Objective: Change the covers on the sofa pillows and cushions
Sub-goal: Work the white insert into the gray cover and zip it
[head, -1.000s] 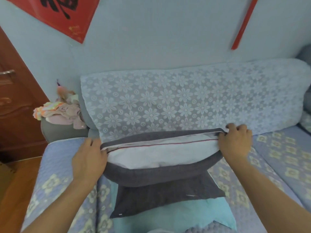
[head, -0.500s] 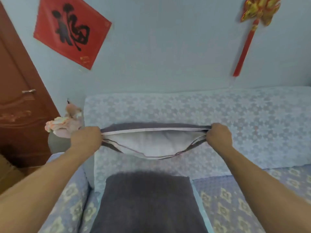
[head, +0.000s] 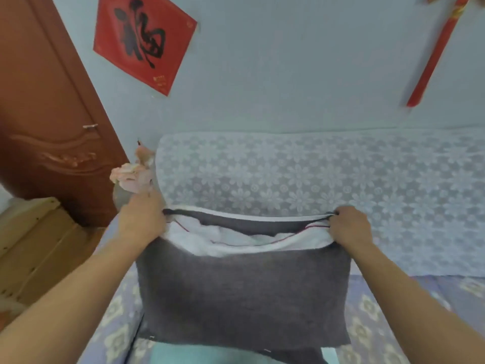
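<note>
Pillow point(head: 236, 236) sits inside grey cover point(head: 244, 292), white top showing at open mouth, held up over sofa point(head: 393, 185). Left hand point(head: 143, 219) and right hand point(head: 350, 224) apart, each gripping one corner of opening. Closing seems left; other cushions not judged.

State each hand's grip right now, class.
Left hand: grips the grey cover at its open edge.
Right hand: grips the cover's other corner.
</note>
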